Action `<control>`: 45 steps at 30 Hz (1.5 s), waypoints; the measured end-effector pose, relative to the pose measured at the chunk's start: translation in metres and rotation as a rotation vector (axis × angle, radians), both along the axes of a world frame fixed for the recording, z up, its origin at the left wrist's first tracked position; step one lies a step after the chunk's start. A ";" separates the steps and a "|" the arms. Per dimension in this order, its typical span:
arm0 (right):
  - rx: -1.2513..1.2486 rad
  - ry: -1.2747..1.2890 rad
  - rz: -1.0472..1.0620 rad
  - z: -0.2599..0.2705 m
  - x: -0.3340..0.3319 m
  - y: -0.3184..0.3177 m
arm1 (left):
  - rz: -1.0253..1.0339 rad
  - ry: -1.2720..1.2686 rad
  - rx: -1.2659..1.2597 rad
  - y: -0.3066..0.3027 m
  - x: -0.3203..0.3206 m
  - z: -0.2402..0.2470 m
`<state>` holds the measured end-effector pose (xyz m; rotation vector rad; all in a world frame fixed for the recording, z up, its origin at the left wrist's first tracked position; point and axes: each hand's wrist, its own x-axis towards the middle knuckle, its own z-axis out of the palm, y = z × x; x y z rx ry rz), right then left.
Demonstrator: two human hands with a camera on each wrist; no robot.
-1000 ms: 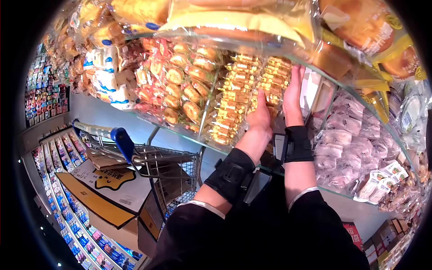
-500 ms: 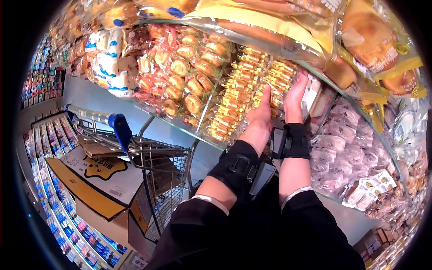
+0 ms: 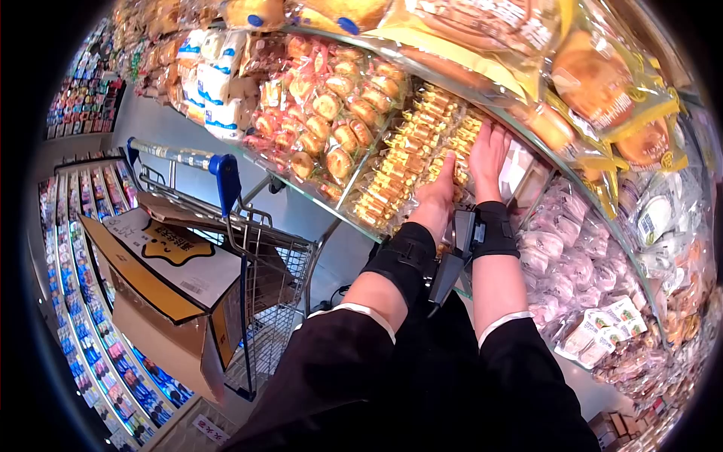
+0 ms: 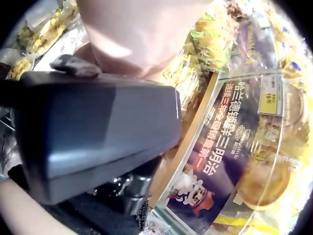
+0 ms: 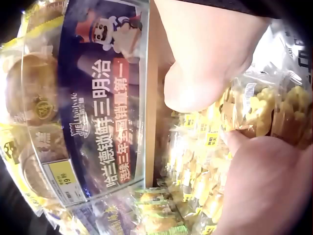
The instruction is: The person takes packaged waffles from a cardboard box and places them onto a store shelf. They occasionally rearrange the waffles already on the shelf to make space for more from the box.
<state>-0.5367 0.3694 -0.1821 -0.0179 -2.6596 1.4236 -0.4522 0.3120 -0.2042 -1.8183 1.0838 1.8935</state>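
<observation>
Small yellow-wrapped packets (image 3: 413, 154) stand in tight rows in a glass-edged display. My left hand (image 3: 437, 200) reaches in from the front with its thumb straight along the packets; its other fingers are mostly hidden below. My right hand (image 3: 488, 160) lies along the right side of the same rows, fingers extended. Between both hands are several yellow packets (image 5: 257, 110), seen in the right wrist view, where the left thumb touches one of them. Black wrist straps (image 3: 403, 260) with cameras sit on both wrists.
Bagged round pastries (image 3: 343, 109) fill the section to the left, and pale-wrapped buns (image 3: 557, 233) the one to the right. A glass shelf with large yellow bread bags (image 3: 591, 75) overhangs the hands. At left stands a shopping cart (image 3: 282, 256) beside an open carton (image 3: 143, 294).
The head view has shifted, so the cart and display sit differently in it. Both hands stay at the yellow packets; the right hand's fingers now lean more to the left.
</observation>
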 end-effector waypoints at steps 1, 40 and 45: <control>0.006 0.002 0.014 -0.004 -0.001 -0.001 | -0.026 -0.026 -0.051 0.001 0.001 -0.001; 0.679 0.244 0.751 0.041 0.104 0.000 | 0.657 0.512 0.185 0.014 0.073 0.008; 0.784 0.354 0.733 0.031 0.099 -0.003 | 0.701 0.602 0.275 0.013 0.075 0.011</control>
